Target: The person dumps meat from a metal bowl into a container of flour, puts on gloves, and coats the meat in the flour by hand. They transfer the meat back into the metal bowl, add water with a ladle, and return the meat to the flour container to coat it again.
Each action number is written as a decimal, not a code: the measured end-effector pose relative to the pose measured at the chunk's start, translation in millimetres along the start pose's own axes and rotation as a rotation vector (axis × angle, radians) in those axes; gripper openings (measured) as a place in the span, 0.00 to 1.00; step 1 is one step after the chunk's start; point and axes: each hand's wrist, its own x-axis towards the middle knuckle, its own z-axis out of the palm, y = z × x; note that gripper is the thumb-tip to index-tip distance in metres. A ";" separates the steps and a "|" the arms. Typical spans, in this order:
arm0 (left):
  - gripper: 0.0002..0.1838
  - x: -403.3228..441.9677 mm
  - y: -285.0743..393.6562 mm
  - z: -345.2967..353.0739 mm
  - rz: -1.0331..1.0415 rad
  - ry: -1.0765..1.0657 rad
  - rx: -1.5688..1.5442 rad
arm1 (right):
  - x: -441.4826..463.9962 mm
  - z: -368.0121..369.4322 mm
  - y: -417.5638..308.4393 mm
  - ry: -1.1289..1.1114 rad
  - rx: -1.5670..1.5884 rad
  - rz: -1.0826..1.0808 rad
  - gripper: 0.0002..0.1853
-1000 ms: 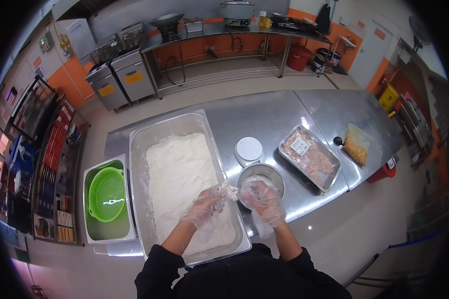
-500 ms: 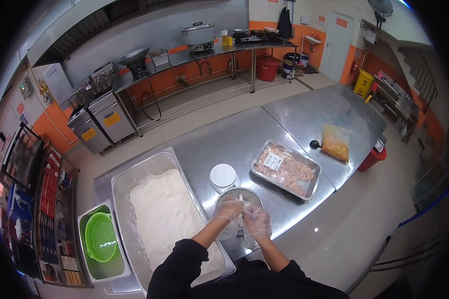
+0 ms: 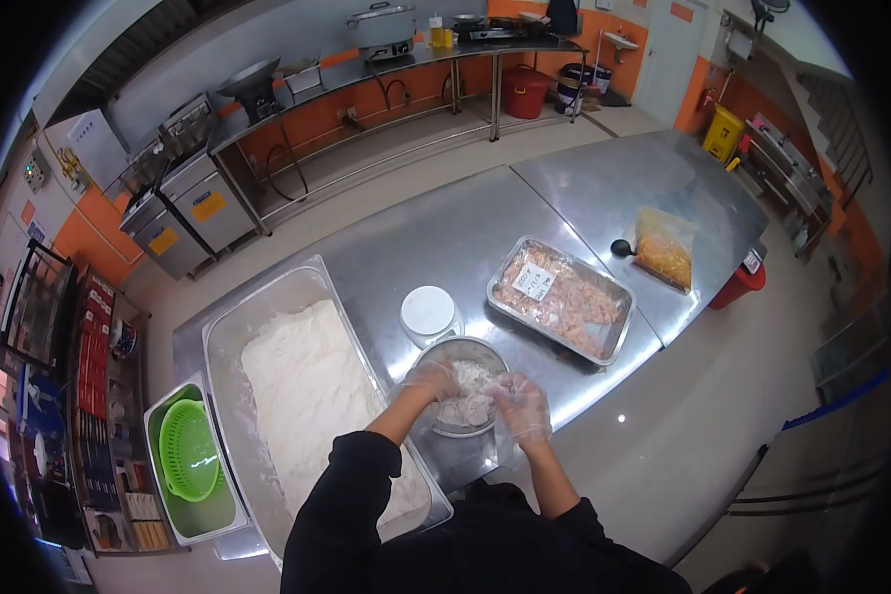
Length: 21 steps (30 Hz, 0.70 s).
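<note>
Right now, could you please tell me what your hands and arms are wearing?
My left hand and right hand each wear a loose, clear, crinkled plastic glove. My black sleeves end on the forearms; I see no markings on them.

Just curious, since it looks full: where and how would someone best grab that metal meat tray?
Probably by the rim at both short ends of the tray, left hand from the left, right hand from the right: it lies flat on the table, long, loaded, its rim exposed.
</note>
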 end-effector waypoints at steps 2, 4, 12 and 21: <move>0.26 -18.7 8.0 -20.0 0.069 -0.100 0.122 | 6.7 -3.1 1.1 -0.051 0.141 0.051 0.11; 0.35 -16.2 5.6 -19.3 0.136 -0.201 0.131 | 10.5 -5.1 8.2 -0.069 0.173 0.045 0.11; 0.33 -23.7 -10.0 -12.4 0.284 -0.004 -0.495 | 11.4 -3.1 0.6 -0.158 0.420 0.085 0.14; 0.31 -13.6 -28.8 13.7 0.250 0.013 -0.853 | 18.9 13.2 3.7 -0.169 0.370 0.177 0.10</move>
